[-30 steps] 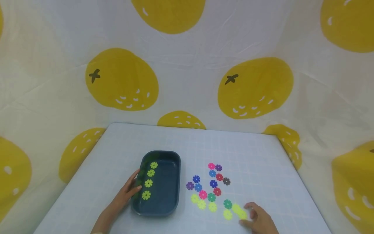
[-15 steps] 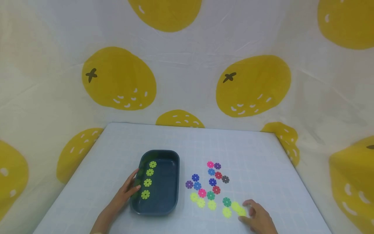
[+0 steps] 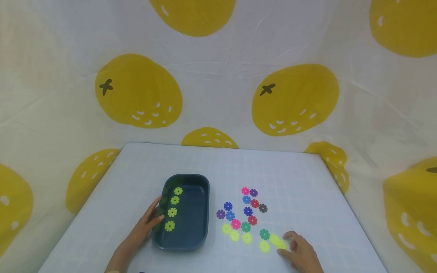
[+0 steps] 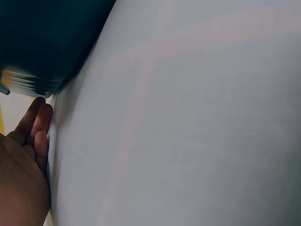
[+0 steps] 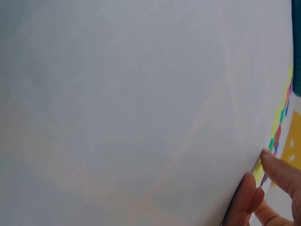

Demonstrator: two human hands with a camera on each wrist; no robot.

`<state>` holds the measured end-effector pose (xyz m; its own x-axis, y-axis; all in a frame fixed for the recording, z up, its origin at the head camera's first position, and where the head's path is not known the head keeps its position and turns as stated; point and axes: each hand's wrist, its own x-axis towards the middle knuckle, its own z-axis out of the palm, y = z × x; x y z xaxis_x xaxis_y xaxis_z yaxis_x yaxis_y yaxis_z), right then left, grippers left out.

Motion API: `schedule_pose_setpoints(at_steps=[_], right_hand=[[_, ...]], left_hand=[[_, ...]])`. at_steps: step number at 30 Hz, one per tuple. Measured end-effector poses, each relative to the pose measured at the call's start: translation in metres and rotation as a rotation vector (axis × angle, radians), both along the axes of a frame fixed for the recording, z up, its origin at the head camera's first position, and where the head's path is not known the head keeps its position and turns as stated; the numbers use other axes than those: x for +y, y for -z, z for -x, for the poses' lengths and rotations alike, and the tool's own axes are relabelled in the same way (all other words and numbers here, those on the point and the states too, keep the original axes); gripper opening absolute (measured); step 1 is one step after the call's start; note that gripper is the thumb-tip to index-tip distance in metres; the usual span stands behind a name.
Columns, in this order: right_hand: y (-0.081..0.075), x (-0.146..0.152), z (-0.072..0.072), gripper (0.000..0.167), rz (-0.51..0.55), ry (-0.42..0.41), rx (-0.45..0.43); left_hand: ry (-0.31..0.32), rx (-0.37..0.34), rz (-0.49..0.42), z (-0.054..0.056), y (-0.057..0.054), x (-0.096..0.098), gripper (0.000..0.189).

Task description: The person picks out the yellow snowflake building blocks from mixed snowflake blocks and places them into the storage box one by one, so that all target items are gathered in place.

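Observation:
My left hand (image 3: 148,220) rests along the left side of a dark blue-green tray (image 3: 208,220), its thumb at the rim. In the left wrist view, extended fingers (image 4: 41,117) reach to the underside of the tray (image 4: 47,37). Inside the tray, several yellow-green notched discs lie in a column, including a near disc (image 3: 169,226). My right hand (image 3: 302,252) is at the right end of the loose discs, thumb and index finger parted around the edge of a yellow disc (image 3: 282,245). That disc overlaps another yellow disc (image 3: 274,239) on the table.
Loose flower-shaped discs lie flat right of the tray: a pink disc (image 3: 236,224), a green disc (image 3: 264,234), a black disc (image 3: 263,207) and several in blue, purple, red and yellow. A fruit-print cloth (image 3: 218,94) hangs behind the white table (image 3: 290,170).
The right hand's thumb and index finger have come slightly closer to the yellow disc at the end. The left hand stays at the tray; the head view has shifted a little.

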<state>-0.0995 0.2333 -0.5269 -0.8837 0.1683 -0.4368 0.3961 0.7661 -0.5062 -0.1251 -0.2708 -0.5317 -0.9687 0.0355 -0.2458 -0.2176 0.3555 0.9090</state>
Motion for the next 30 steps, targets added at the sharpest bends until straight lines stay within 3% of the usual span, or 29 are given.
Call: schedule_pose_setpoints(at_steps=[13, 22, 30], right_hand=[[-0.0045, -0.0023, -0.0001, 0.051, 0.004, 0.018, 0.036], [-0.0078, -0.0015, -0.0010, 0.038, 0.046, 0.042, 0.050], [-0.0055, -0.0008, -0.0031, 0.025, 0.015, 0.043, 0.051]], left_hand=[[0.003, 0.021, -0.013, 0.0025, 0.0023, 0.0015, 0.072], [-0.008, -0.038, -0.006, 0.0013, 0.0019, 0.0022, 0.075], [-0.013, -0.051, 0.016, -0.0017, 0.0001, 0.0025, 0.078]])
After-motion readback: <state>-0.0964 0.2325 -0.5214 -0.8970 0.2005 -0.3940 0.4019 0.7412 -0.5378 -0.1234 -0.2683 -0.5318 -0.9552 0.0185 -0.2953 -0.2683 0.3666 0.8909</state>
